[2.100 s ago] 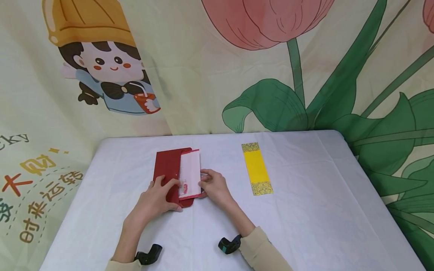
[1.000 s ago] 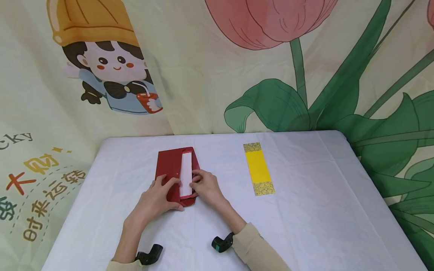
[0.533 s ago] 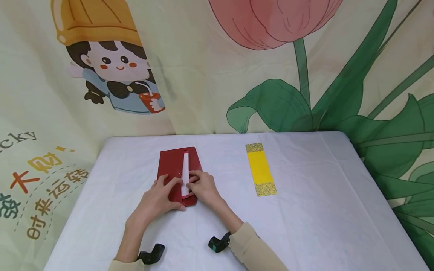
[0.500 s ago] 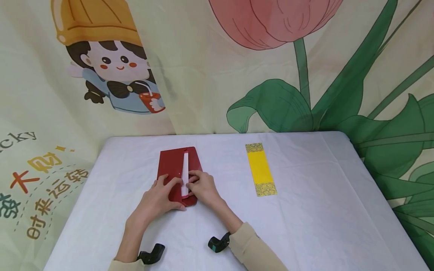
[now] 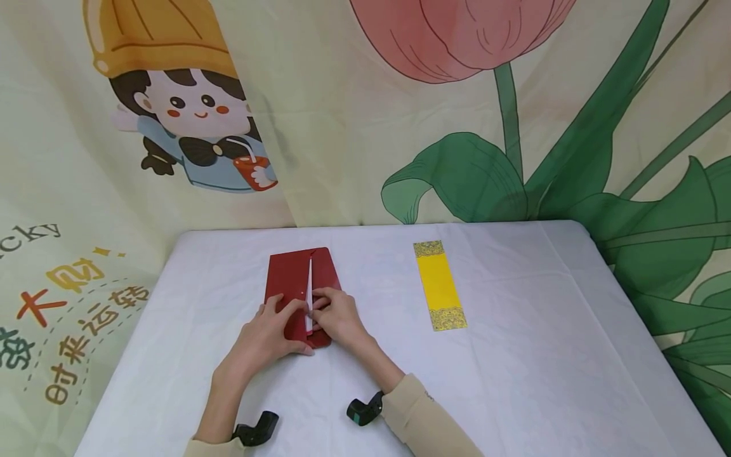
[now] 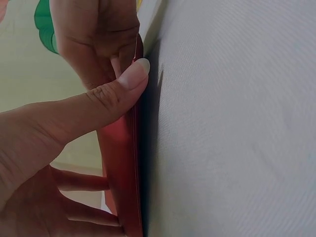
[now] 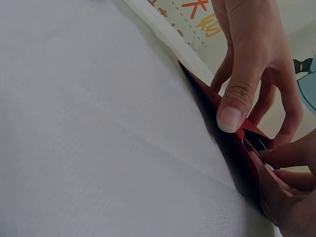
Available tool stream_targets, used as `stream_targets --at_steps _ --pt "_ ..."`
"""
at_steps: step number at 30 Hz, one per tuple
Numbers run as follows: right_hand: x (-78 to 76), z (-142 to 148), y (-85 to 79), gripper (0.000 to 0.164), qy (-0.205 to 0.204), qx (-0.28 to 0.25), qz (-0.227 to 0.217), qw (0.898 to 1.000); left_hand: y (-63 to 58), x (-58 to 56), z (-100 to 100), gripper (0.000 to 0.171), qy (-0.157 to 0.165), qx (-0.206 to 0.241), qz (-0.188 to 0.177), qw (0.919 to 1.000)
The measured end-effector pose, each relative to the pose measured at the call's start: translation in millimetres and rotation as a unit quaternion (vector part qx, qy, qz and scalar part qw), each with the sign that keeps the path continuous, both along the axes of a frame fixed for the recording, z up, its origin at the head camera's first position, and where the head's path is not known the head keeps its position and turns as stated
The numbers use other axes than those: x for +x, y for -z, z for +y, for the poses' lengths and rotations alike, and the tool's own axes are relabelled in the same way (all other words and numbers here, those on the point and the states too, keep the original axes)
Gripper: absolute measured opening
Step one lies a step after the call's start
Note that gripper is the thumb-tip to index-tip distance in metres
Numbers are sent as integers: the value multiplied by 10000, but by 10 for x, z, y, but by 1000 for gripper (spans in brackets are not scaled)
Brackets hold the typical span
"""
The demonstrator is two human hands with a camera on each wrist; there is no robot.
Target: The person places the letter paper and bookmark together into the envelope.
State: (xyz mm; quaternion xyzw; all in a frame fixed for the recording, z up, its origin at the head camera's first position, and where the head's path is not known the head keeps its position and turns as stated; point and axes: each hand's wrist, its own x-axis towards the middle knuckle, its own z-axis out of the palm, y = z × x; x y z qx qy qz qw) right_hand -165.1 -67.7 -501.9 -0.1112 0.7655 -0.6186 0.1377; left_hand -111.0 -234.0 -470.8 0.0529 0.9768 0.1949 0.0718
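A red paper envelope (image 5: 286, 273) lies on the table with its flap side to the right. From its mouth shows a thin strip of a white paper slip (image 5: 310, 279) with a red edge; the rest of the slip is inside. My left hand (image 5: 259, 333) holds the envelope down, thumb along the near edge and fingers on its face; the left wrist view shows that thumb (image 6: 108, 98) against the edge. My right hand (image 5: 341, 320) pinches the slip's outer edge at the mouth. Its fingertips (image 7: 269, 157) are partly hidden by the envelope in the right wrist view.
A yellow paper strip (image 5: 438, 279) with patterned gold ends lies to the right of the envelope. The table (image 5: 531, 355) has a white cloth, and a printed curtain (image 5: 325, 127) hangs behind it. Each wrist carries a black camera (image 5: 365, 409).
The white slip has slid left into the envelope, from a wide showing part to a thin strip. My right hand has moved left with it; the left hand keeps its hold on the envelope.
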Motion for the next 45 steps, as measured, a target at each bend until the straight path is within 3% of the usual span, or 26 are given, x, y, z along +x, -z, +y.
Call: stream_targets --at_steps 17,29,45 --pt "4 -51 34 42 49 -229 -230 9995 -31 -12 16 78 79 5 9 10000" --pt "10 9 33 40 -2 -128 -43 9999 -21 -8 17 78 55 14 63 10000" --pt "110 360 -62 26 155 -78 364 9992 -16 -16 22 79 31 -5 10 10000"
